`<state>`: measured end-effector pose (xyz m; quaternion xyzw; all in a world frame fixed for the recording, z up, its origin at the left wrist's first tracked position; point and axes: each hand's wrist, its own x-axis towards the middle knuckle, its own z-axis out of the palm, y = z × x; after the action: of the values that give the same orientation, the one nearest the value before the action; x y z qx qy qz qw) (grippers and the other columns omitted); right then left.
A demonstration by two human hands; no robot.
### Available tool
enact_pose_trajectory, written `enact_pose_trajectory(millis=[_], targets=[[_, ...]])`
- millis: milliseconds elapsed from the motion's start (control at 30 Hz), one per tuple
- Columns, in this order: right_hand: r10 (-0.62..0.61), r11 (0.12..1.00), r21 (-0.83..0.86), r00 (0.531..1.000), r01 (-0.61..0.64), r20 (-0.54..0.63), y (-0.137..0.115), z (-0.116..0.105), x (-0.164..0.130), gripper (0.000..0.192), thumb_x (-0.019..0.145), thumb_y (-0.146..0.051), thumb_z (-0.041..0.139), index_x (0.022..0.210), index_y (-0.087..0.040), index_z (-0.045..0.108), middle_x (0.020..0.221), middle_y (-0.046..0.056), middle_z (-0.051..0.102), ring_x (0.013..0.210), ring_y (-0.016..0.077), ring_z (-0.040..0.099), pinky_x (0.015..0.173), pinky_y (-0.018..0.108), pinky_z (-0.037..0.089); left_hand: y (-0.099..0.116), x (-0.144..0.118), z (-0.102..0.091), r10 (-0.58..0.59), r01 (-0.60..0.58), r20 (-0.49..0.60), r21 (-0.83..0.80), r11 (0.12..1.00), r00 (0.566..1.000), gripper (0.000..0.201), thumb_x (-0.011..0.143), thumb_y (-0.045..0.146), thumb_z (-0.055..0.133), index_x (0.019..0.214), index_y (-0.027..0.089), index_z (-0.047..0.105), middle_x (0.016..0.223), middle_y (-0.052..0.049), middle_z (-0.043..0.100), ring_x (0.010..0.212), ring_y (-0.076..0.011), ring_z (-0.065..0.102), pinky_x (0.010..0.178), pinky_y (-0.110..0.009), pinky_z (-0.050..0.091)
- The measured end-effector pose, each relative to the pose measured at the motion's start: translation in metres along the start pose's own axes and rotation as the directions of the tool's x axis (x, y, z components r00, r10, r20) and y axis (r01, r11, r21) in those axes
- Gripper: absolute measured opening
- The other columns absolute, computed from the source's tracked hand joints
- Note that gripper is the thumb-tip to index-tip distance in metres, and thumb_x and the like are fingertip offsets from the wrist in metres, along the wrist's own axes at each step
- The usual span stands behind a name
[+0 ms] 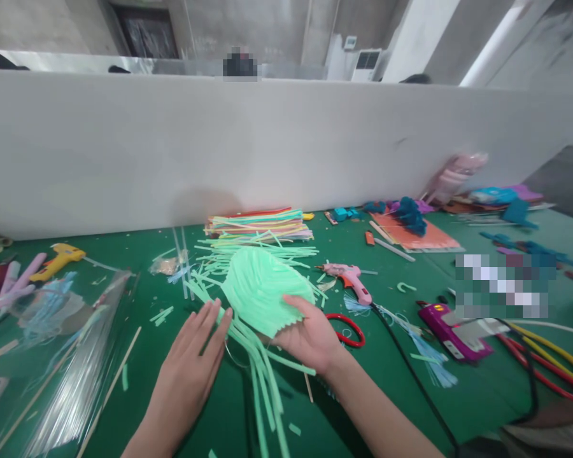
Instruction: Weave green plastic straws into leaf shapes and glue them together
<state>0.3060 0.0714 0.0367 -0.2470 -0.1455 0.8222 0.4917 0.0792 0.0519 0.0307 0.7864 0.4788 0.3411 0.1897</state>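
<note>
A mint-green leaf-shaped piece (262,286) made of chenille stems lies in my right hand (310,337), thumb on top and fingers underneath. Its lower right edge is cut in a zigzag. Several loose mint-green chenille stems (262,366) run out from beneath it toward the front of the table. My left hand (195,346) is stretched flat with its fingers extended, the fingertips at the stems beside the leaf. Part of a thin wire ring (236,356) shows between my hands. Behind the leaf, more mint-green stems (286,251) are spread on the table.
A bundle of coloured chenille stems (262,222) lies at the back. Right of the leaf are a pink glue gun (351,280), red-handled scissors (356,331) and a purple power strip (453,334). At left are a yellow glue gun (60,261) and clear plastic wrap (83,369). A white partition (286,140) stands behind.
</note>
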Motion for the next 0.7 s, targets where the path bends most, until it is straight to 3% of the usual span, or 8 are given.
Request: enact_pose_trajectory(millis=[100, 167, 233, 333, 400, 467, 600, 700], targets=[[-0.042, 0.999, 0.029, 0.999, 0.043, -0.031, -0.005, -0.006, -0.002, 0.034, 0.086, -0.032, 0.059, 0.117, -0.018, 0.060, 0.117, 0.010, 0.069, 0.110, 0.0246, 0.064, 0.094, 0.047, 0.051, -0.003, -0.002, -0.011, -0.241, 0.234, -0.085, -0.092, 0.968, 0.967, 0.067, 0.080, 0.029, 0.067, 0.143, 0.033, 0.044, 0.157, -0.007, 0.033, 0.143, -0.0348, 0.029, 0.115, -0.054, 0.026], [-0.059, 0.998, 0.006, 0.998, 0.059, -0.011, -0.010, -0.008, -0.004, 0.033, 0.087, -0.033, 0.059, 0.115, -0.016, 0.062, 0.116, 0.011, 0.070, 0.112, 0.0243, 0.063, 0.097, 0.046, 0.050, -0.005, -0.004, -0.019, -0.414, 0.398, 0.028, -0.340, 0.852, 0.910, 0.082, 0.072, 0.034, 0.076, 0.145, 0.033, 0.038, 0.154, -0.011, 0.036, 0.137, -0.0361, 0.038, 0.108, -0.052, 0.038], [-0.065, 0.998, -0.017, 0.998, 0.065, -0.004, -0.015, -0.009, -0.006, 0.031, 0.086, -0.033, 0.060, 0.112, -0.016, 0.064, 0.112, 0.010, 0.071, 0.111, 0.0241, 0.064, 0.097, 0.044, 0.051, -0.005, -0.004, -0.026, -0.485, 0.543, 0.272, -0.585, 0.602, 0.831, 0.089, 0.067, 0.039, 0.080, 0.145, 0.031, 0.038, 0.146, -0.014, 0.047, 0.130, -0.0365, 0.048, 0.101, -0.049, 0.046], [-0.044, 0.997, -0.063, 0.999, 0.042, -0.028, -0.020, -0.010, -0.005, 0.028, 0.083, -0.032, 0.066, 0.106, -0.016, 0.066, 0.104, 0.009, 0.074, 0.105, 0.0239, 0.067, 0.092, 0.041, 0.054, 0.003, 0.002, -0.024, -0.462, 0.668, 0.518, -0.700, 0.255, 0.720, 0.076, 0.068, 0.044, 0.080, 0.136, 0.023, 0.052, 0.132, -0.016, 0.061, 0.117, -0.0350, 0.059, 0.097, -0.045, 0.049], [-0.016, 0.993, -0.116, 0.999, 0.012, -0.038, -0.020, -0.013, -0.002, 0.029, 0.081, -0.032, 0.070, 0.103, -0.014, 0.067, 0.100, 0.009, 0.074, 0.100, 0.0235, 0.069, 0.088, 0.039, 0.056, 0.010, 0.010, -0.016, -0.419, 0.669, 0.566, -0.727, 0.152, 0.710, 0.062, 0.070, 0.039, 0.079, 0.126, 0.020, 0.060, 0.121, -0.014, 0.067, 0.107, -0.0298, 0.065, 0.094, -0.040, 0.051], [0.003, 0.987, -0.159, 0.999, -0.009, -0.041, -0.018, -0.016, 0.002, 0.031, 0.079, -0.033, 0.073, 0.102, -0.013, 0.067, 0.096, 0.009, 0.075, 0.095, 0.0226, 0.071, 0.083, 0.036, 0.058, 0.016, 0.017, -0.005, -0.402, 0.632, 0.552, -0.770, 0.090, 0.730, 0.045, 0.074, 0.032, 0.077, 0.116, 0.020, 0.065, 0.111, -0.010, 0.071, 0.098, -0.0235, 0.068, 0.087, -0.033, 0.053], [-0.012, 0.985, -0.173, 0.999, 0.005, -0.042, -0.013, -0.025, 0.009, 0.036, 0.078, -0.037, 0.075, 0.104, -0.013, 0.067, 0.094, 0.009, 0.075, 0.092, 0.0216, 0.072, 0.078, 0.032, 0.059, 0.018, 0.024, 0.012, -0.432, 0.616, 0.542, -0.786, 0.042, 0.721, 0.014, 0.077, 0.022, 0.075, 0.088, 0.020, 0.067, 0.086, -0.002, 0.071, 0.086, -0.0175, 0.068, 0.082, -0.028, 0.053], [-0.009, 0.986, -0.170, 0.998, 0.000, -0.057, -0.012, -0.029, 0.011, 0.038, 0.077, -0.036, 0.077, 0.104, -0.012, 0.067, 0.094, 0.010, 0.075, 0.090, 0.0213, 0.072, 0.074, 0.030, 0.060, 0.012, 0.020, 0.019, -0.468, 0.575, 0.513, -0.818, -0.012, 0.719, 0.016, 0.074, 0.022, 0.078, 0.075, 0.020, 0.061, 0.076, 0.001, 0.067, 0.080, -0.0152, 0.067, 0.080, -0.028, 0.054]])
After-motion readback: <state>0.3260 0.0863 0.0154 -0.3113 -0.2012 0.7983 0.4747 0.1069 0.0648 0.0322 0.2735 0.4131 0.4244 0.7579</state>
